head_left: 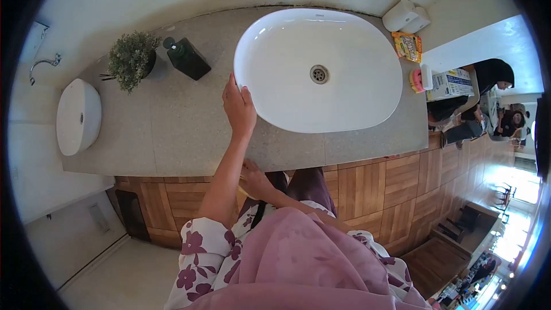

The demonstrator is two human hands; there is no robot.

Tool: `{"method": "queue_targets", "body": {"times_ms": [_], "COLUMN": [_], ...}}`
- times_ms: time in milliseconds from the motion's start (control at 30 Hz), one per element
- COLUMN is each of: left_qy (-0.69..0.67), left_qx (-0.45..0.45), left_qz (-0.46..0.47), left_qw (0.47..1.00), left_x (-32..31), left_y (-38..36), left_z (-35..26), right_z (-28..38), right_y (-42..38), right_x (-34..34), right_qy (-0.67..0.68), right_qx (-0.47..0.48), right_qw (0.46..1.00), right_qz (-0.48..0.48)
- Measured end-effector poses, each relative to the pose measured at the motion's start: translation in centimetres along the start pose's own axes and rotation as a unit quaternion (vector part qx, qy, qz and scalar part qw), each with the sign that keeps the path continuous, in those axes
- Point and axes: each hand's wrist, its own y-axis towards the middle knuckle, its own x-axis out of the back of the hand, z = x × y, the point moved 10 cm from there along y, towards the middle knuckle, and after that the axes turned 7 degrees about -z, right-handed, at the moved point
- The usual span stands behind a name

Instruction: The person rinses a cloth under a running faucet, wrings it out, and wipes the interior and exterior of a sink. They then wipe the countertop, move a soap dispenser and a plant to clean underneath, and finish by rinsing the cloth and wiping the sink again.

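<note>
A white oval basin point(356, 103) with a metal drain point(319, 74) sits on the grey countertop point(189, 132). My left hand point(238, 108) rests against the basin's left outer side, its fingers stretched upward and the thumb apart. Lower down, my right hand point(256, 182) is by the counter's front edge, crossed behind my left forearm. Its fingers look curled and are partly hidden. Something pale yellow shows just below it, too little to name. A dark green pump bottle point(187, 58) stands to the left of the basin.
A potted plant point(131, 60) and a second white basin point(77, 117) are farther left, below a wall faucet point(46, 68). Paper rolls point(406, 16), an orange packet point(407, 46) and a pink item point(416, 81) line the right end. Seated people point(488, 80) are beyond.
</note>
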Motion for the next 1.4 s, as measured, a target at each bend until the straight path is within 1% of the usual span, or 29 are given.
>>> {"method": "queue_targets", "body": {"times_ms": [33,133,200,233,267,300,367,400,467,500,567,633,667,733,767,800,833,867,933,1000,1067,1100,1133,1167,1200,1267,1300,1367,1400], "left_qy": [0.002,0.014,0.018,0.014,0.011,0.009,0.008,0.012,0.005,-0.001,0.008,0.018,-0.002,-0.022,-0.009,0.005,0.005,0.019,0.031,0.05,0.045,0.044,0.044,0.041,0.038,0.008,0.007,-0.058,-0.044], "left_qx": [-0.002,-0.011,-0.017,-0.016,-0.013,-0.01,-0.005,-0.004,-0.005,-0.006,-0.01,-0.015,-0.016,-0.02,-0.025,-0.029,-0.032,-0.025,-0.023,-0.02,-0.008,0.004,0.011,0.007,0.003,-0.004,-0.011,0.024,0.0], "left_qz": [-0.002,0.006,0.002,0.004,-0.002,-0.007,-0.003,0.0,0.003,0.001,-0.005,-0.007,-0.009,-0.009,-0.009,-0.01,-0.011,-0.01,-0.003,0.015,0.02,0.017,0.027,0.035,0.029,0.028,0.038,0.039,0.03], "left_qw": [1.0,1.0,1.0,1.0,1.0,1.0,1.0,1.0,1.0,1.0,1.0,1.0,1.0,1.0,1.0,1.0,0.999,0.999,0.999,0.998,0.999,0.999,0.999,0.999,0.999,1.0,0.999,0.997,0.999], "left_x": [0.1,0.0,0.0,-0.2,-0.2,-0.2,-0.3,-0.3,-0.4,-0.5,-0.2,-0.2,-0.2,-0.4,-0.3,-0.2,-0.1,0.0,0.0,-0.2,-0.4,-0.5,-0.6,-0.9,-0.9,-1.0,-1.1,-0.7,-0.7], "left_y": [0.1,0.2,0.1,0.0,0.0,-0.1,-0.1,-0.1,-0.1,-0.1,-0.1,0.0,0.0,0.0,0.1,0.1,0.1,0.1,0.2,0.1,0.0,0.0,-0.1,-0.1,-0.1,0.0,0.0,-0.1,0.0], "left_z": [-0.1,-0.2,-0.2,-0.1,0.1,0.2,0.3,0.3,0.5,0.4,0.0,-0.1,0.1,0.2,0.2,0.1,-0.1,-0.1,-0.1,0.2,0.4,0.6,0.8,0.9,0.9,1.1,0.5,-0.1,-0.1], "right_z": [0.4,0.2,-2.3,-3.2,-6.3,-7.7,-10.9,-11.4,-12.9,-13.7,-12.7,-10.3,-8.8,-6.4,-5.9,-4.3,-2.2,-1.3,3.1,0.5,-4.4,-7.5,-10.9,-13.4,-17.4,-19.7,-20.4,-18.7,-17.7], "right_y": [0.4,-0.7,-2.2,-3.4,-5.2,-6.5,-9.8,-9.8,-12.1,-11.8,-8.4,-5.5,-3.4,-0.7,0.1,0.5,0.3,0.1,-1.3,-2.4,-3.9,-5.0,-7.4,-9.0,-11.9,-14.6,-14.5,-14.2,-13.0], "right_x": [-1.2,4.2,11.2,15.5,19.6,23.9,31.4,32.0,35.4,34.4,28.6,22.0,18.3,10.0,5.3,1.6,-0.5,-0.2,-1.1,3.3,11.8,16.1,21.5,26.7,31.0,37.9,38.1,39.2,37.7], "right_qy": [0.081,0.105,0.083,-0.001,-0.049,-0.119,-0.122,-0.123,-0.227,-0.226,-0.353,-0.305,-0.302,-0.281,-0.318,-0.181,-0.039,-0.039,0.123,0.115,0.094,0.062,0.031,-0.062,-0.022,-0.13,-0.126,-0.251,-0.331], "right_qx": [-0.006,-0.014,-0.034,-0.067,-0.14,-0.138,-0.264,-0.265,-0.34,-0.339,-0.234,-0.142,-0.145,-0.071,-0.035,-0.021,-0.005,-0.003,0.074,-0.003,-0.105,-0.094,-0.242,-0.21,-0.299,-0.372,-0.379,-0.317,-0.317], "right_qw": [0.995,0.991,0.995,0.998,0.988,0.979,0.93,0.929,0.831,0.831,0.853,0.898,0.922,0.954,0.947,0.982,0.993,0.993,0.964,0.973,0.986,0.993,0.969,0.969,0.927,0.855,0.849,0.798,0.771], "right_qz": [0.053,0.083,0.032,0.006,-0.043,-0.092,-0.226,-0.227,-0.377,-0.379,-0.305,-0.283,-0.194,-0.082,-0.034,0.041,0.115,0.112,0.222,0.199,0.085,0.028,-0.037,-0.116,-0.227,-0.338,-0.345,-0.447,-0.442]}}
